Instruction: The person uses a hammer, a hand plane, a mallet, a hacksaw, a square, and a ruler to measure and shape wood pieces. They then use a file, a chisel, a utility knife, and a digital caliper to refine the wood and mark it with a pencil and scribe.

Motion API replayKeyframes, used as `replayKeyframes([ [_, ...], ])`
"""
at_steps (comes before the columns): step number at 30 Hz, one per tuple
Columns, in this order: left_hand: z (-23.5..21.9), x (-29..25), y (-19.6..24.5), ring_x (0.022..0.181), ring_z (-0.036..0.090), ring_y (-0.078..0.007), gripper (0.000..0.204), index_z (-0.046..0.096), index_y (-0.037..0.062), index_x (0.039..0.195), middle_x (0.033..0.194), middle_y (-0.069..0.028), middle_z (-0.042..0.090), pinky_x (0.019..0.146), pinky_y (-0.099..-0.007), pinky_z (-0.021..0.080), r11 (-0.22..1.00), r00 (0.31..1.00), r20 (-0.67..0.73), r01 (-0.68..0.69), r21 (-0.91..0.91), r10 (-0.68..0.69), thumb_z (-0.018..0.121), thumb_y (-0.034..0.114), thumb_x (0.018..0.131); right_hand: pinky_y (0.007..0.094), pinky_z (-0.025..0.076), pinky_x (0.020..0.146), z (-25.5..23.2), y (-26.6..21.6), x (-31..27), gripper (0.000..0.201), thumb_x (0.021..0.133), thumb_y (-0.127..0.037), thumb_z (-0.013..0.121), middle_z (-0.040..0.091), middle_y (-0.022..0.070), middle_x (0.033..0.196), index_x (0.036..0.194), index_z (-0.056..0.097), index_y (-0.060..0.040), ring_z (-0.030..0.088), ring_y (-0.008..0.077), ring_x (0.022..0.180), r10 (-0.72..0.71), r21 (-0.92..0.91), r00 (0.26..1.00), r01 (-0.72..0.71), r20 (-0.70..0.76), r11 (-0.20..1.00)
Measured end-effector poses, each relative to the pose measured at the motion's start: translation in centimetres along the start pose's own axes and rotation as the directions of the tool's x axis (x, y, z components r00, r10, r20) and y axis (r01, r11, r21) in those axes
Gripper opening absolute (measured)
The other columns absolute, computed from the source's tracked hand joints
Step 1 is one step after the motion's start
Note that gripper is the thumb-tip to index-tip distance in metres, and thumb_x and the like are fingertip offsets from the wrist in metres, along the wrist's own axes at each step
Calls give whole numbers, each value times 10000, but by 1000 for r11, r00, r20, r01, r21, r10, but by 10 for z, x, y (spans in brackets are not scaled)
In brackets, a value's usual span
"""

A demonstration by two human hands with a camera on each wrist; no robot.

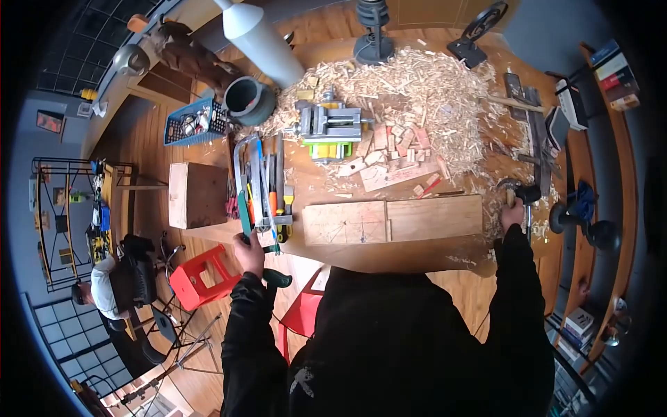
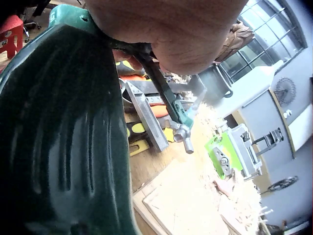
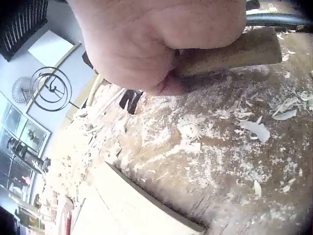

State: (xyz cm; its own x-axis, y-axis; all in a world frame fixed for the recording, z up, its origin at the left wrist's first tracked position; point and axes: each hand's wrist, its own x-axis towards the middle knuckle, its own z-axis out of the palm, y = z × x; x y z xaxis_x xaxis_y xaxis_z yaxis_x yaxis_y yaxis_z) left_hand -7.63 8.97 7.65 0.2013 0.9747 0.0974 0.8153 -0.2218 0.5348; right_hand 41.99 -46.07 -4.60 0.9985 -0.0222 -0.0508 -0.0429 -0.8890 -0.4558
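Observation:
My left hand grips a green-handled saw at the table's near left edge; its green handle hangs past the edge. In the left wrist view the hand covers part of the frame, and the dark green handle fills the left side. A wing nut shows at the saw's far end. At the table's right, my right hand grips the wooden handle of a claw hammer. Its dark claw shows beyond the hand. The hand hides the middle of the hammer.
Two flat boards lie between the hands. Files and saws lie at left by a wooden box. Behind are a vise, wood scraps and shavings. A red stool stands left; a seated person is farther off.

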Motion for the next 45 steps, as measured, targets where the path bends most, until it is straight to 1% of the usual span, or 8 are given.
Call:
replayKeyframes([
  [5,6,11,-20,693,647,-305,333,546,-55,991,782,-189,652,657,-398,504,996,999,40,7,-87,-4,694,222,879,507,474,878,-28,-16,-32,501,833,-430,680,622,253,1068,1198,598,-97,590,455,1025,135,-292,991,-128,7,948],
  [8,5,15,-22,785,663,-345,341,546,-55,1026,866,-229,663,706,-413,508,990,996,85,32,-136,-21,679,227,888,487,476,893,-42,-51,-67,479,843,-328,673,640,241,1001,1229,567,-64,607,400,1040,107,-467,987,-152,-122,871],
  [11,5,22,-19,792,657,-360,332,547,-73,1025,871,-230,657,719,-410,504,992,990,127,68,-106,-54,670,202,888,450,497,817,-22,-34,-79,429,833,-279,672,633,197,913,1174,590,-32,628,367,925,-62,-338,986,5,-157,941],
  [13,17,23,-33,781,645,-350,346,544,-81,1038,865,-222,644,719,-407,499,978,992,125,40,-203,-15,681,194,879,403,494,729,-8,-33,-88,348,828,-216,654,611,147,864,1108,616,-14,599,317,788,-233,-163,970,242,70,957],
  [22,25,22,-23,795,649,-409,338,544,-53,1028,865,-246,649,716,-445,506,958,980,198,26,-285,32,683,216,879,303,485,647,53,-236,-246,103,843,-43,619,593,109,797,938,595,-11,581,196,699,-555,540,761,327,337,776],
  [27,42,23,-9,779,650,-423,320,547,-40,1023,839,-244,658,695,-470,504,950,970,244,71,-303,5,670,215,874,300,496,661,62,-319,-301,170,847,-86,645,621,108,806,997,604,-17,596,184,701,-519,511,549,183,655,839],
  [37,55,8,5,796,650,-386,366,520,-66,1046,866,-249,642,722,-424,507,927,969,246,88,-365,5,688,210,874,362,518,710,101,-374,-343,227,850,-151,639,657,135,823,1032,615,-17,653,276,772,-581,482,407,326,705,813],
  [45,14,7,-43,802,652,-336,339,522,-60,1061,875,-210,645,721,-390,505,863,979,201,79,-498,26,672,195,895,402,505,705,127,-402,-366,188,844,-114,605,633,149,856,1006,602,-17,627,328,793,-579,489,478,312,660,815],
])
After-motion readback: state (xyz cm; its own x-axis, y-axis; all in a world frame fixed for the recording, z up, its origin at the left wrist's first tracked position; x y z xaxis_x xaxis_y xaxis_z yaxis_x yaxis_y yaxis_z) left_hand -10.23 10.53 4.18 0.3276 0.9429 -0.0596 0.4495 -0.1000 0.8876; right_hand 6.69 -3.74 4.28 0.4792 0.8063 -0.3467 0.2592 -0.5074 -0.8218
